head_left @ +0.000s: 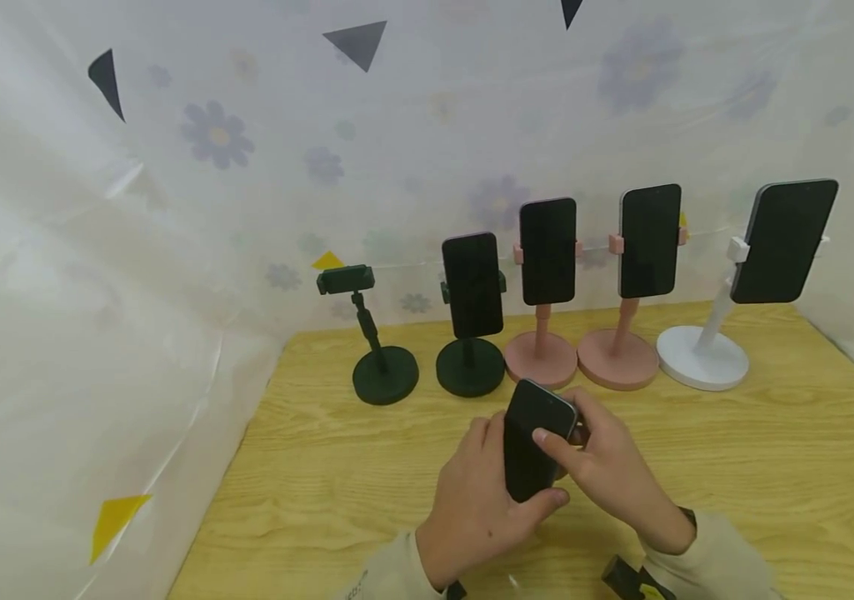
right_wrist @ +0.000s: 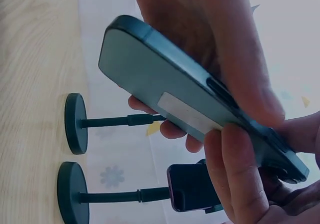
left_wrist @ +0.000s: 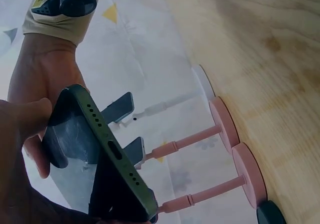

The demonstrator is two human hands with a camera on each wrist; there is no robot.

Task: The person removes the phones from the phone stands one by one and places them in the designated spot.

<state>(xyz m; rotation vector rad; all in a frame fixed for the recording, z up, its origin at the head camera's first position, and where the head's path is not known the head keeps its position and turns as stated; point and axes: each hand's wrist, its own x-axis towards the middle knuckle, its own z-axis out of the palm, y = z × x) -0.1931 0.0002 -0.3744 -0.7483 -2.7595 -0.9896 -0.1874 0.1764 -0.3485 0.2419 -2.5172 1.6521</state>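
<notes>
Both hands hold a dark-screened smartphone (head_left: 526,450) above the table, its screen facing up and tilted. My left hand (head_left: 475,504) grips it along the left side, with the thumb by its lower end. At the upper right corner my right hand (head_left: 617,471) pinches the phone, its thumb on the screen and fingers behind. The left wrist view shows the phone's bottom edge (left_wrist: 116,151) with a charging port. A greenish back with a white label (right_wrist: 187,113) appears in the right wrist view. Behind the hands, a dark green phone stand (head_left: 385,375) has a bare clamp.
Right of it, a row of stands carries upright phones: a dark green stand (head_left: 470,379), two pink stands (head_left: 541,358) (head_left: 617,360) and a white stand (head_left: 702,358). The wood-grain table (head_left: 307,467) ends against a whitish patterned sheet (head_left: 277,125) at the back and left.
</notes>
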